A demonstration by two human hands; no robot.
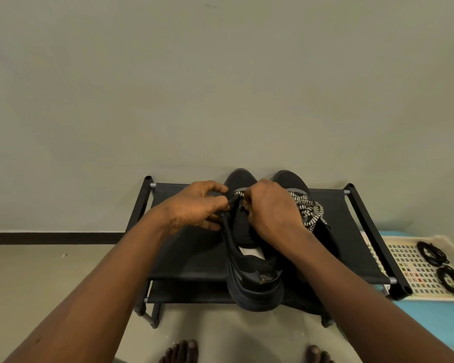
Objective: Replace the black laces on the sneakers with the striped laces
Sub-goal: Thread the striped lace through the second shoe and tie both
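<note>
Two black sneakers stand side by side on a black shoe rack [194, 247], toes toward the wall. The right sneaker [291, 179] carries black-and-white striped laces [308, 209], bunched over its tongue. On the left sneaker [252, 273] a striped lace [238, 193] crosses near the toe. My left hand [194, 205] pinches the eyelet edge of the left sneaker. My right hand [270, 208] is curled over its tongue and pinches the lace; its fingertips are hidden. Two coils of black laces [442, 265] lie on a tray at the right.
The perforated cream tray [404, 271] rests on a blue surface [435, 326] right of the rack. A plain wall stands close behind the rack. My bare feet [184, 352] are on the floor just in front of it.
</note>
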